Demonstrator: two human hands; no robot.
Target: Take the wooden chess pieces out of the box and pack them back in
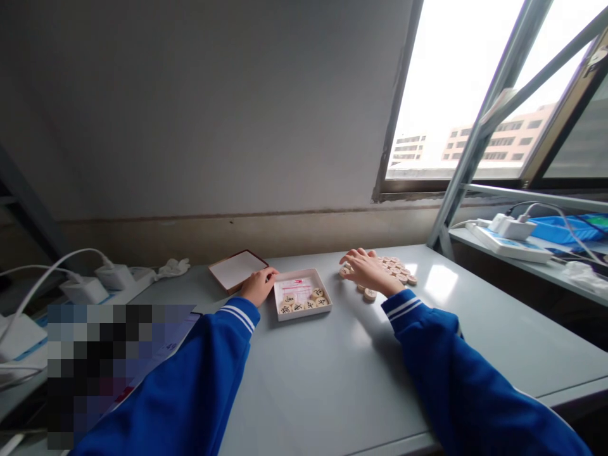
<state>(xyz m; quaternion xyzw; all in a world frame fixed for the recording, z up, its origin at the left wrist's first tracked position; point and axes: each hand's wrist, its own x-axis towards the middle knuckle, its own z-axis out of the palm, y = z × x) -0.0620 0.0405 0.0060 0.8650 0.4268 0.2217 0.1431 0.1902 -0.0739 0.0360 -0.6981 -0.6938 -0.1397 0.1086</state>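
In the head view a shallow white box [304, 315] stands on the grey table. Several round xiangqi pieces [310, 304] with dark characters lie along its near side, over a printed sheet with red marks. My left hand [258, 285] has its fingers curled at the box's left wall and appears to grip it; part of the grip is hidden. My right hand [367, 268] is open, palm down, fingers apart and bent over the left end of a spread of loose xiangqi pieces [396, 271]. One loose piece [370, 294] lies below that hand.
Behind my left hand lies the box lid [237, 271], inner side up. Power strips with white chargers [114, 277] and cables are at the left, near a pixelated patch. A metal post [475, 145] rises at the table's back right; beyond it are another shelf and a blue tray [565, 229].
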